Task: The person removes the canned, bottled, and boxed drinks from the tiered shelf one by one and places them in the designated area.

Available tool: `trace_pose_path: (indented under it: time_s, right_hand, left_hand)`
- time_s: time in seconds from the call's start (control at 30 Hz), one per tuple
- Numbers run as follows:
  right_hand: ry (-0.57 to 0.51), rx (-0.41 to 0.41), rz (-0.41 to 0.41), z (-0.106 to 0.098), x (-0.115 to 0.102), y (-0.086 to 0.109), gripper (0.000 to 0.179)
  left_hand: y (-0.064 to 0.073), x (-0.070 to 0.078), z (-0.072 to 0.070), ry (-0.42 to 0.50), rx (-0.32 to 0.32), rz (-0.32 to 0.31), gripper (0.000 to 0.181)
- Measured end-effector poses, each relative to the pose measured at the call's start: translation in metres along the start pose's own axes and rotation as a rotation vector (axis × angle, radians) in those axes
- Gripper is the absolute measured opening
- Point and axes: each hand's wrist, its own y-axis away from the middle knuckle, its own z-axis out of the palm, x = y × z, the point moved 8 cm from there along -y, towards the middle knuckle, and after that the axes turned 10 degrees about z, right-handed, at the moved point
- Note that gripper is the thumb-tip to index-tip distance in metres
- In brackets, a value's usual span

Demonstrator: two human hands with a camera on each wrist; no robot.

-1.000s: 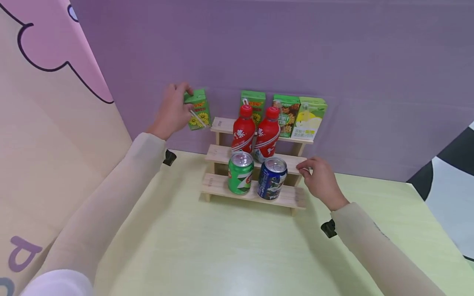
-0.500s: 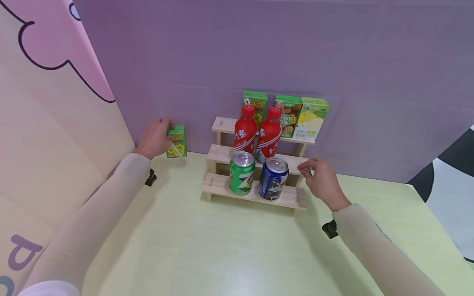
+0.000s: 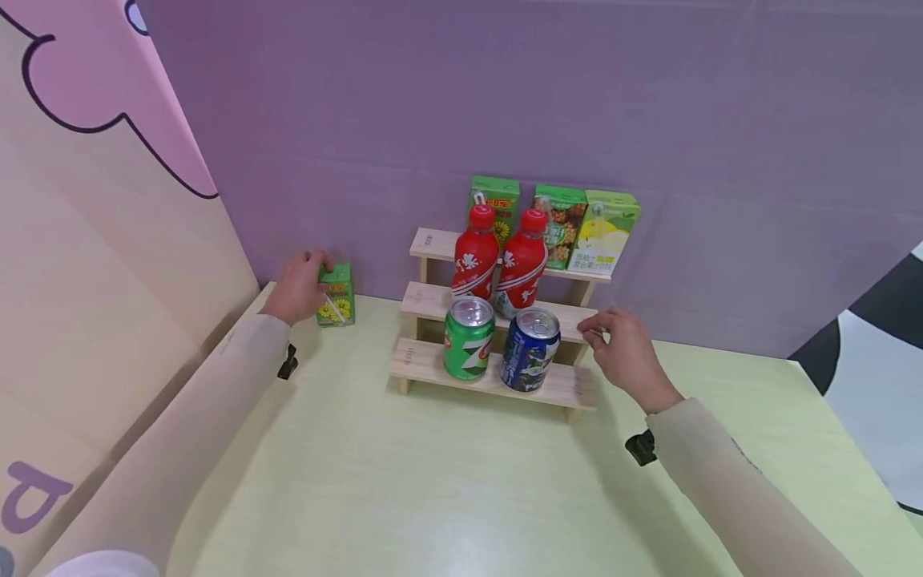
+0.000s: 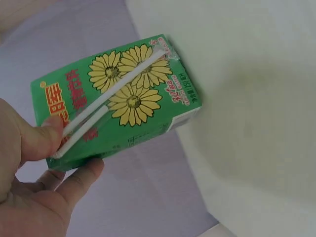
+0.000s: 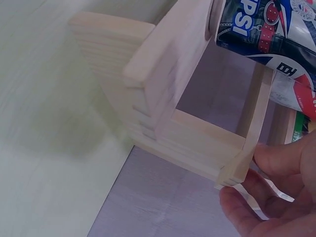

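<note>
My left hand [image 3: 294, 290] grips a green drink carton [image 3: 342, 284] by its upper end, at the left, where the table meets the back wall. In the left wrist view the carton [image 4: 131, 111] shows yellow flowers and a white straw on its face, with the thumb on the front and fingers at its side. On the right, my right hand [image 3: 622, 350] pinches the end of the middle board of a three-step wooden display rack [image 3: 427, 298]. The right wrist view shows the thumb and fingers around the tip of that board [image 5: 237, 170].
On the rack stand a green can [image 3: 469, 340] and a blue Pepsi can [image 3: 530, 353] in front, and two red bottles [image 3: 474, 255] on the middle step. A matching carton [image 3: 497, 192], a green carton [image 3: 562, 220] and a pale green carton [image 3: 604, 232] line the top. A purple wall [image 3: 461, 88] rises behind.
My left hand has carried the drink carton from beside the rack's top step, left and down to the table by the wall. The right hand has stayed at the rack.
</note>
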Motion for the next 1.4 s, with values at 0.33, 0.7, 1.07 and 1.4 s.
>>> trace_pose_path:
  time_s: [0.33, 0.7, 1.07, 1.4]
  right_hand:
    - [0.013, -0.044, 0.060, -0.002, 0.002, -0.002, 0.013]
    - [0.002, -0.066, 0.088, -0.004, 0.006, -0.004, 0.016]
    - [-0.006, -0.015, 0.070, 0.001, 0.007, -0.002, 0.014]
    - [-0.006, -0.013, 0.065, 0.003, 0.004, 0.000, 0.014]
  left_hand:
    - [0.002, 0.003, 0.002, -0.008, -0.102, 0.011, 0.031]
    - [-0.016, 0.044, -0.016, -0.043, -0.020, 0.152, 0.029]
    - [-0.042, 0.117, -0.032, -0.047, 0.044, 0.308, 0.034]
    - [-0.078, 0.207, -0.046, -0.074, 0.009, 0.500, 0.041]
